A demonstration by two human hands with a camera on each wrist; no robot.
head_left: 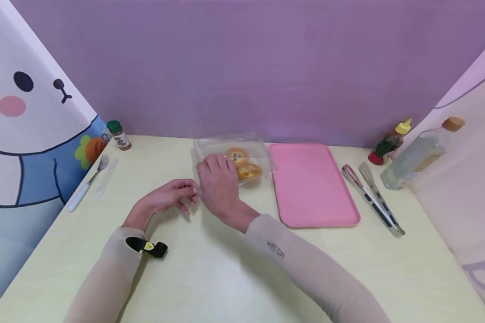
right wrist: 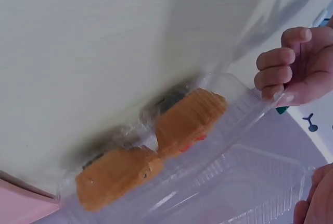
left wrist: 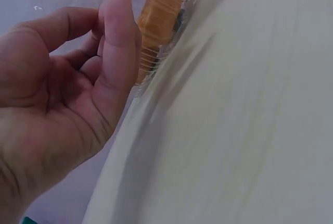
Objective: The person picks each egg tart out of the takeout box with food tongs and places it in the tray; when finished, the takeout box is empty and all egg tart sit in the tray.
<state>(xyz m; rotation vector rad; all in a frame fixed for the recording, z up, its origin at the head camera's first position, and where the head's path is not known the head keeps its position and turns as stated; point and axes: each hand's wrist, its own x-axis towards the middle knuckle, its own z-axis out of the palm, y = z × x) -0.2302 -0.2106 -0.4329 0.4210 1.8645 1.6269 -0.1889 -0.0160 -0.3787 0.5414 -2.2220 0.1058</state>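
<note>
Left of a pink tray [head_left: 315, 188], a left hand [head_left: 171, 196] pinches a clear box's [head_left: 216, 146] edge; the right hand [head_left: 219, 186] bends fingers over it, tips hidden, grip unclear.

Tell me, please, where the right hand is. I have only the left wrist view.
Observer: In the head view, the right hand is in front of the left half of the clear plastic food container.
Operator: Thank you. Which utensil lies farther to the right?
Observer: Kitchen tongs, to the right of the pink tray.
Operator: And do you see any utensil on the far left?
Observer: Yes, a pale-handled fork lies there.
</note>
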